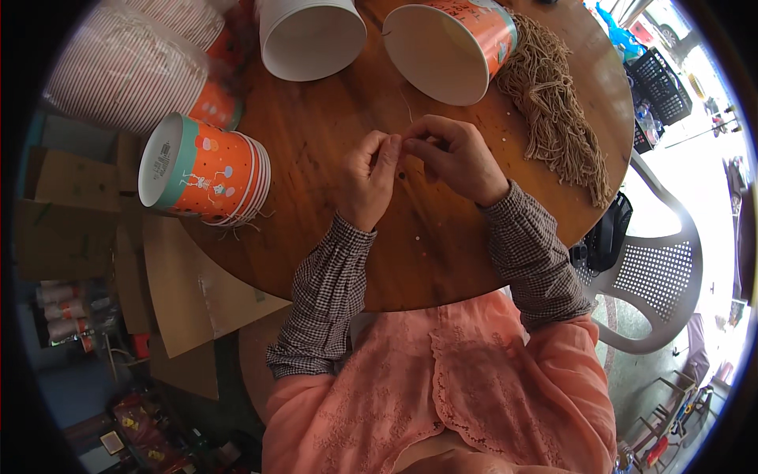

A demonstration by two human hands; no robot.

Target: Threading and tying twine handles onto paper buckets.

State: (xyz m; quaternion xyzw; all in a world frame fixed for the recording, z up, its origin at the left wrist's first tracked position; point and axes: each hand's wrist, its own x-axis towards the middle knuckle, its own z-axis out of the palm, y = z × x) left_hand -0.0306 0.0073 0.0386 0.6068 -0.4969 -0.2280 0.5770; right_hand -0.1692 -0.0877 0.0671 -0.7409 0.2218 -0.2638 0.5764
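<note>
My left hand (369, 183) and my right hand (464, 160) meet above the middle of the round table, fingertips pinched together. A thin pale string (408, 107) rises from between them; the rest of it is hidden by the fingers. Right of my right hand lies a thick bundle of tan strings (553, 107). Beyond the hands, an orange paper bucket (497, 39) lies tipped with its white mouth facing me. To the left, a nested stack of orange paper buckets (213, 175) lies on its side, with string ends hanging out at its rims.
A white paper bucket (313, 43) lies at the table's far side. Plastic-wrapped bucket stacks (130, 71) stand at the far left. Below them are cardboard boxes (67, 237). A grey plastic chair (651, 272) and black crates (659, 85) stand right of the wooden table (442, 272).
</note>
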